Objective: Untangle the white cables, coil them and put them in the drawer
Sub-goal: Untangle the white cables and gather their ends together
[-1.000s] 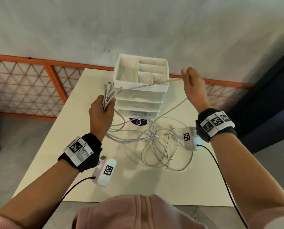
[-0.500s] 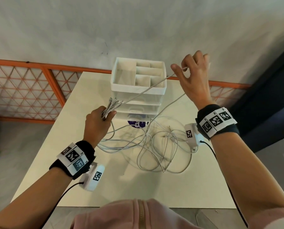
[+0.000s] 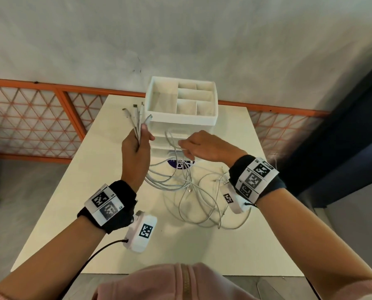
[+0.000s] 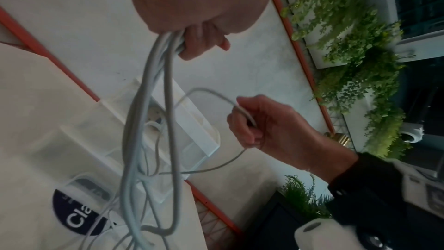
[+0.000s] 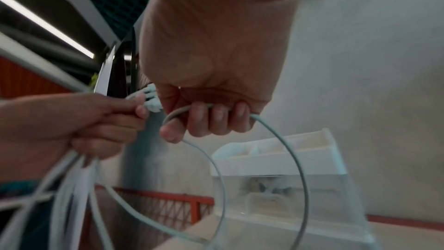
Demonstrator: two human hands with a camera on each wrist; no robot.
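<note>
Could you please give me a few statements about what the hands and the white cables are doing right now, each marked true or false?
1. The left hand grips a bundle of white cables with their plug ends sticking up. True.
2. The right hand is empty and rests flat on the table. False: its fingers curl round a single loop of white cable, raised in front of the white plastic drawer unit.
3. Loose cable loops lie tangled on the cream table. True.
4. The open compartments on top of the drawer unit are stuffed with coiled cables. False: no cable shows in them.
</note>
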